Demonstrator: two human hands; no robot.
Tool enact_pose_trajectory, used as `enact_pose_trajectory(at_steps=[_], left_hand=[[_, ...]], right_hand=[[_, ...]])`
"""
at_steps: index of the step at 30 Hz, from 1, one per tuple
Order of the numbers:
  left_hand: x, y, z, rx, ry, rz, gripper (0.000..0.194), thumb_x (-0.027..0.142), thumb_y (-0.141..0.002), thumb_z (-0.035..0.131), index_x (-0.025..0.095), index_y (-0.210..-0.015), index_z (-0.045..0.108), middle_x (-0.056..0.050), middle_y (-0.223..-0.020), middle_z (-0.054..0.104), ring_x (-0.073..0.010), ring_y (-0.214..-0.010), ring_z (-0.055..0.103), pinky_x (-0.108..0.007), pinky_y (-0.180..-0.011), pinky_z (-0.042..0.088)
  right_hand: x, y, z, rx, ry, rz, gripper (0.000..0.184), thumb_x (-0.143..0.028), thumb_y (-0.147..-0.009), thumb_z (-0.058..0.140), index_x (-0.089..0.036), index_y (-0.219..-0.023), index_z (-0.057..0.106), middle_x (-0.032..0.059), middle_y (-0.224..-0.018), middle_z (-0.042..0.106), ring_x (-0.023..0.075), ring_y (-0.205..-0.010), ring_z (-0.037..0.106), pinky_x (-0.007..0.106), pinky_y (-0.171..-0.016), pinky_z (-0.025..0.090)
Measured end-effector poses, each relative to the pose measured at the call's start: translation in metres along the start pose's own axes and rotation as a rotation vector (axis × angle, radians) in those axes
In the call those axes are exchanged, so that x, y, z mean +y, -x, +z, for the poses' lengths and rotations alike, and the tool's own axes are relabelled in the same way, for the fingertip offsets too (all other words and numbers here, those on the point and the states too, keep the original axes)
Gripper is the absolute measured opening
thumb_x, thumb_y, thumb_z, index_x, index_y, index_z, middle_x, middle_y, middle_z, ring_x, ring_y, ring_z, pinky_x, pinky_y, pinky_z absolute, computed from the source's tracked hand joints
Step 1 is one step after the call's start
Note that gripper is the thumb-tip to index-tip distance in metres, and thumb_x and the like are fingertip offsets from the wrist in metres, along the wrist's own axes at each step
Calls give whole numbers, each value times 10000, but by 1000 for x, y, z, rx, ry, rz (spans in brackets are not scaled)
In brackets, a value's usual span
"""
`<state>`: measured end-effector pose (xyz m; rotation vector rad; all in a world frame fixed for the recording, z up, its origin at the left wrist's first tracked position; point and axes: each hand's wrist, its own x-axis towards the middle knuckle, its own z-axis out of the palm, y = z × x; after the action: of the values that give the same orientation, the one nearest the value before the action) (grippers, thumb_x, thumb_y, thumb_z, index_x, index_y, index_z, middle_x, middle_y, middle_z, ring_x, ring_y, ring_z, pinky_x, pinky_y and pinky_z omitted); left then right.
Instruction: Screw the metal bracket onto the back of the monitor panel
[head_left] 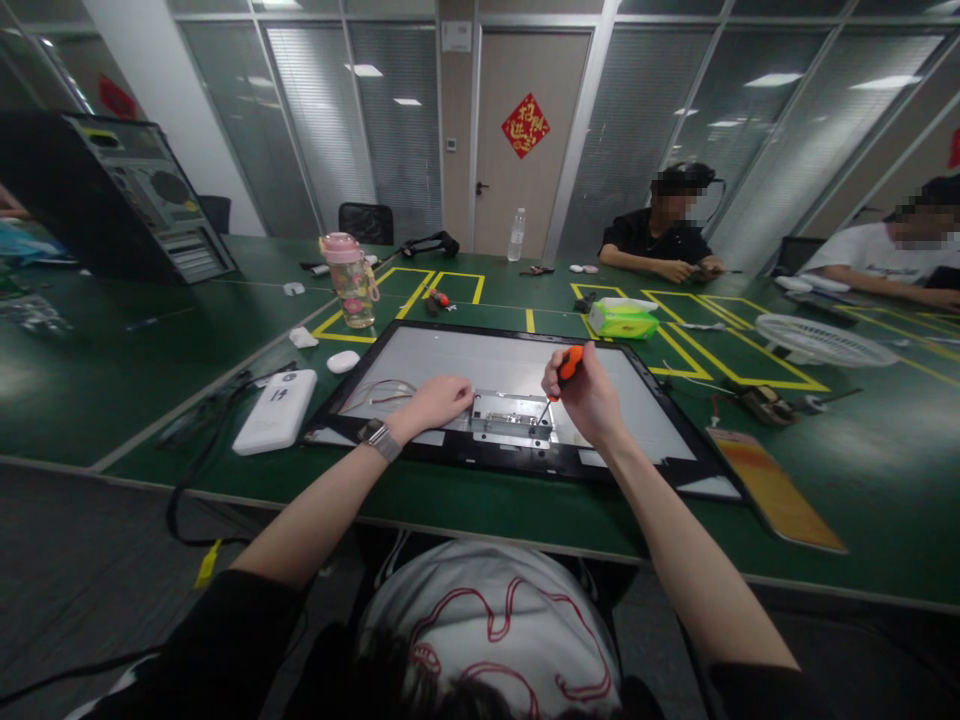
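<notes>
A flat display panel (pixel 491 352) with a black frame lies face down or up, I cannot tell which, on the green table. Near its front edge sits a silver metal bracket (pixel 510 438). My right hand (pixel 596 400) is wrapped round an orange and black screwdriver (pixel 571 363), whose thin shaft slants down to the right part of the bracket. Against the bracket's left end rests my left hand (pixel 442 402), fingers curled; what they hold, if anything, is hidden. Thin wires (pixel 382 392) lie on the panel left of that hand.
Left of the panel are a white power bank (pixel 276 412), a white oval case (pixel 343 362) and a pink-lidded bottle (pixel 350 285). A green tissue pack (pixel 624 318) stands behind it; an amber-coloured plate (pixel 776 490) lies right. Two people sit across the table.
</notes>
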<state>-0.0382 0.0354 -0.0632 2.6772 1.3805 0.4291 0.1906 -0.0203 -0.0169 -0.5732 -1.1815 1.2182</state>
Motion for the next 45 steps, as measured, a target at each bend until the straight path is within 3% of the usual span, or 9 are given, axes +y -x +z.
enact_pose_trajectory(at_steps=[5, 13, 18, 22, 26, 30, 35, 41, 45], left_hand=[[1, 0, 0, 2, 8, -4, 323, 305, -905, 369, 162, -735, 603, -65, -759, 643, -175, -671, 547, -268, -603, 350], [2, 0, -1, -8, 1, -5, 321, 293, -905, 370, 163, -733, 607, -66, -759, 642, -176, -682, 552, -267, -619, 364], [1, 0, -1, -6, 9, -2, 319, 302, -901, 370, 163, -734, 602, -66, -760, 636, -175, -675, 541, -269, -612, 355], [0, -1, 1, -1, 6, 7, 326, 308, -904, 367, 166, -727, 602, -66, -755, 635, -177, -671, 544, -271, -611, 355], [1, 0, 0, 8, 11, 13, 325, 305, -906, 375, 166, -723, 604, -66, -750, 639, -180, -678, 554, -273, -614, 363], [1, 0, -1, 2, 12, 6, 329, 306, -905, 375, 165, -721, 609, -65, -743, 638, -181, -673, 553, -273, -612, 367], [1, 0, 0, 1, 10, 2, 327, 308, -904, 373, 165, -720, 603, -61, -742, 633, -177, -663, 545, -274, -606, 363], [1, 1, 1, 14, 29, -12, 320, 300, -895, 382, 158, -729, 615, -66, -746, 639, -174, -674, 553, -272, -624, 387], [1, 1, 1, 9, 26, -6, 320, 304, -898, 379, 159, -744, 619, -68, -757, 644, -176, -680, 556, -273, -626, 384]], right_hand=[[-1, 1, 4, -8, -18, 9, 449, -686, -845, 453, -251, -749, 505, -67, -495, 326, 114, -414, 273, 253, -436, 285], [-1, 1, 2, -55, -54, -7, 497, -685, -830, 493, -210, -691, 545, -23, -563, 458, 104, -464, 382, 250, -458, 312], [-2, 2, 2, -69, -15, 23, 505, -704, -851, 425, -227, -744, 554, -60, -483, 354, 98, -406, 297, 243, -432, 293], [-1, 3, 4, -74, -10, -14, 392, -655, -831, 518, -263, -824, 527, -83, -472, 338, 98, -396, 261, 232, -429, 266], [-2, 2, 0, -53, 52, -50, 418, -634, -850, 503, -230, -747, 540, -38, -554, 464, 110, -453, 395, 253, -450, 334], [-5, 1, -7, -24, 182, -143, 373, -557, -879, 507, -208, -942, 624, 18, -715, 606, 140, -577, 534, 278, -518, 423], [-11, 3, -11, -14, 333, -276, 273, -428, -933, 456, -231, -1060, 598, 20, -779, 622, 142, -622, 576, 277, -544, 467], [-24, 6, -15, -166, 503, -198, 309, -334, -896, 502, -216, -1172, 571, 64, -962, 647, 172, -706, 637, 318, -586, 534], [-22, 7, -15, -97, 668, -270, 275, -299, -868, 581, -230, -1133, 595, 47, -939, 654, 173, -701, 662, 326, -625, 539]])
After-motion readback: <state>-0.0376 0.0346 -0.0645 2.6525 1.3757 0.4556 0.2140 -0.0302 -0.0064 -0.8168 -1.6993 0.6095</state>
